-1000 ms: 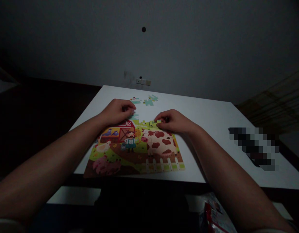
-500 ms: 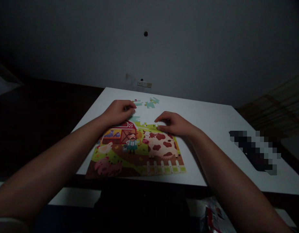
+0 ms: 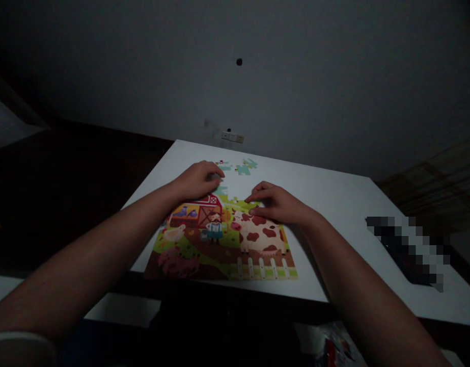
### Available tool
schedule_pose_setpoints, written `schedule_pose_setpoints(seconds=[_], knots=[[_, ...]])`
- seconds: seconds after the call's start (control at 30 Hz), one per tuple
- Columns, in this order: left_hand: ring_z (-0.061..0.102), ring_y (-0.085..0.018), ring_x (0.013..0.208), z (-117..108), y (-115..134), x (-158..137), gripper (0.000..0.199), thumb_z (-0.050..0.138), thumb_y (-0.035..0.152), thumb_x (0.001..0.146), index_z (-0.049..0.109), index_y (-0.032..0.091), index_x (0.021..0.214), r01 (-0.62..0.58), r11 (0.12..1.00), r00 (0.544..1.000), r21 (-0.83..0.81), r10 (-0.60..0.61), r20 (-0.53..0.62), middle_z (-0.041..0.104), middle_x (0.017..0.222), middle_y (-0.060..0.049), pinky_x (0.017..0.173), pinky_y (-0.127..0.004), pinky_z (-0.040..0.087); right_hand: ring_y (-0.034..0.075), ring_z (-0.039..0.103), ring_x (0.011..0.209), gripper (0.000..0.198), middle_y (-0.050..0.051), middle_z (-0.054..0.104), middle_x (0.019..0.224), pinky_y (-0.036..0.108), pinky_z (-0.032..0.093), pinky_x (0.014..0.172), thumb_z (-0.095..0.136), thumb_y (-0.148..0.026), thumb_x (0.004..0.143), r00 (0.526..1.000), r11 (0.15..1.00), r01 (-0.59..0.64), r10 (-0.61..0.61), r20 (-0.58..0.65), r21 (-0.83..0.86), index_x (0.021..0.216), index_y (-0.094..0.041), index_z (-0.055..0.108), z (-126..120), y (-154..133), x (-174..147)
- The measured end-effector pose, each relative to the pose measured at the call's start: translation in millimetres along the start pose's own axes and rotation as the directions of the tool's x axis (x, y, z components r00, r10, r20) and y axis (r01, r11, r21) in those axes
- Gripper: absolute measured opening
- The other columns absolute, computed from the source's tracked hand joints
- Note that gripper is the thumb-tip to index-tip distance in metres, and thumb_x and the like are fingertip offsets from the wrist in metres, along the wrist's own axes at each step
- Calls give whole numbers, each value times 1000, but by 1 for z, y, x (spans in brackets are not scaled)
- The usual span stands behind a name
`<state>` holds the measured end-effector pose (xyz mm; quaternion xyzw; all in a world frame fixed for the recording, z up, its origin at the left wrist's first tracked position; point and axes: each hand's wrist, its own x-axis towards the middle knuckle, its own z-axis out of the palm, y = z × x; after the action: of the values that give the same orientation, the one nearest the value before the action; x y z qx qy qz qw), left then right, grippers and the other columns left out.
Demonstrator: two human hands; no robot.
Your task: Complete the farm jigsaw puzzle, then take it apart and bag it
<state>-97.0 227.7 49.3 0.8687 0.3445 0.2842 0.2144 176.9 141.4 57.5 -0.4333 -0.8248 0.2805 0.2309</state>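
Observation:
A mostly assembled farm jigsaw puzzle (image 3: 219,244), with a cow, a barn and a farmer, lies flat near the table's front edge. My left hand (image 3: 200,179) rests over its upper left corner, fingers loosely bent and thumb apart, with no piece visible in it. At the upper right edge is my right hand (image 3: 276,203), its index finger and thumb spread over the green part above the cow. Beyond the puzzle lie several loose pale-green puzzle pieces (image 3: 243,169), some near my left fingertips. My left hand hides part of the barn roof.
The white table (image 3: 326,219) stands against a grey wall with a socket strip (image 3: 232,137). A dark, pixelated object (image 3: 403,255) lies at the table's right side. Below the front edge is a shiny plastic package (image 3: 339,346). The room is dim.
The view has shifted slightly, so everything sits lower and farther right. My right index finger has moved a little left and down onto the puzzle's upper edge. My left hand stays nearly in place.

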Motion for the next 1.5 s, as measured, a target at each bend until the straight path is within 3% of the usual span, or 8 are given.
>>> schedule_pose_setpoints(seconds=[0.13,0.37,0.63,0.77,0.9,1.13,1.3,1.5], knots=[[53,-27,108,-1,-3,0,28,60,29,73,69,28,99,-7,1000,1000,22,7,-18,64,108,-5,100,-41,36,24,57,96,29,5,61,104,43,46,90,73,-25,73,1000,1000,-14,14,-20,0,100,-35,71,1,-2,-1],[45,-32,121,-4,-18,-2,42,55,41,79,61,22,117,92,968,995,234,-80,-61,52,133,-11,103,-46,33,26,57,99,27,9,64,110,48,44,88,53,-28,88,937,979,-119,55,-346,-165,113,-29,65,-11,12,13],[45,-27,125,-2,-25,-3,46,45,44,87,55,23,126,16,934,995,357,-51,91,53,135,-8,106,-42,32,31,42,125,38,6,47,140,52,37,99,47,-25,91,993,829,-47,-20,-115,-557,128,-27,54,5,27,63],[47,-24,124,-3,-24,-5,44,43,40,88,52,23,128,0,924,992,383,-50,119,52,136,-6,105,-39,35,30,45,122,34,6,56,130,49,38,99,46,-26,91,997,771,-28,-27,-77,-637,123,-27,57,4,30,62],[50,-22,120,-4,-22,-5,41,41,34,89,53,22,126,15,942,991,335,-59,122,53,134,-6,102,-35,39,27,55,108,21,8,64,112,44,43,94,52,-31,88,998,800,40,-57,-10,-599,104,-24,64,-12,25,35],[54,-20,113,-3,-27,0,37,41,28,86,59,23,119,15,959,996,284,-38,78,59,125,-4,100,-33,41,27,55,107,23,8,63,111,46,45,92,54,-27,85,985,900,-60,-15,-169,-431,107,-27,62,-23,41,-16],[54,-19,113,-5,-24,3,37,42,27,84,61,24,116,-3,964,998,267,-15,63,60,123,-2,102,-32,40,24,55,105,30,6,63,110,44,44,95,50,-23,86,980,918,-52,-27,-195,-392,114,-27,60,-18,47,-13],[52,-22,117,-7,-25,5,46,48,33,81,56,24,125,91,940,995,328,-99,9,57,128,-4,103,-34,39,33,47,115,44,11,52,128,52,39,95,51,-43,88,972,840,-164,50,-228,-517,128,-26,52,-2,45,-2]])
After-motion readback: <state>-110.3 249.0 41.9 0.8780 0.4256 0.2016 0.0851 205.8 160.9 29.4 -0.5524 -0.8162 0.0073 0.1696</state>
